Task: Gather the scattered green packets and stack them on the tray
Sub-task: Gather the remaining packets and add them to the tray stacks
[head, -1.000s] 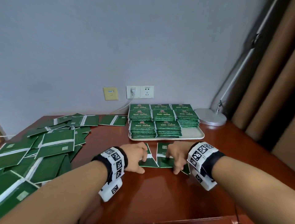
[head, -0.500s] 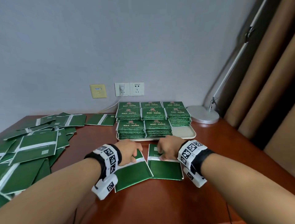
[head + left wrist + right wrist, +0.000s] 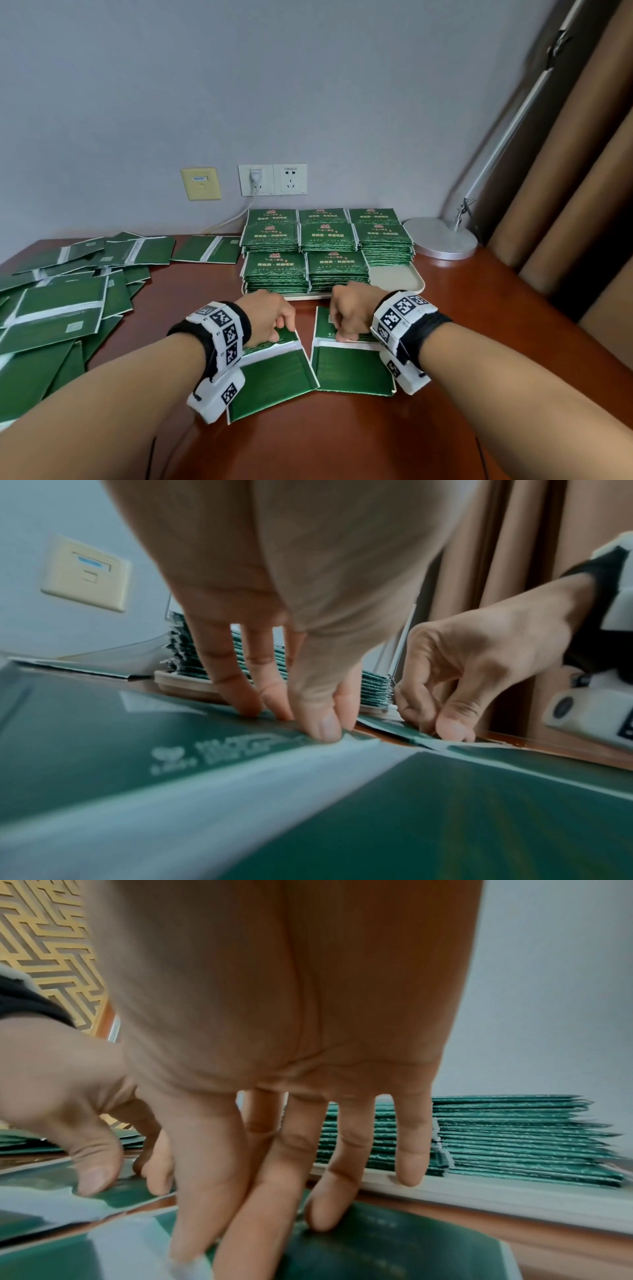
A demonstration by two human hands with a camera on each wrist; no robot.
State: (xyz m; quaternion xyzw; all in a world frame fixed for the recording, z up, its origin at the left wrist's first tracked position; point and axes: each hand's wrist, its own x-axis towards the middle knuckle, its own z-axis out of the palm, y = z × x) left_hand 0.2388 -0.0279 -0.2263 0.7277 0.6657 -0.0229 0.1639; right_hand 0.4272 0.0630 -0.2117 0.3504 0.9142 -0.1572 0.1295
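Two green packets lie side by side on the table just in front of the tray. My left hand pinches the far end of the left packet, thumb on top by its white strip. The fingers of my right hand curl on the far end of the right packet, and its thumb presses on the white band. Several stacks of green packets fill most of the tray. Its front right corner is bare.
A loose heap of green packets covers the table's left side. A silver lamp base stands to the right of the tray. Wall sockets with a plugged cable sit behind. Brown curtains hang at right.
Both packets, mostly hidden under my hands a second ago, now lie flat and stretch toward me. My hands have stayed at their far ends.
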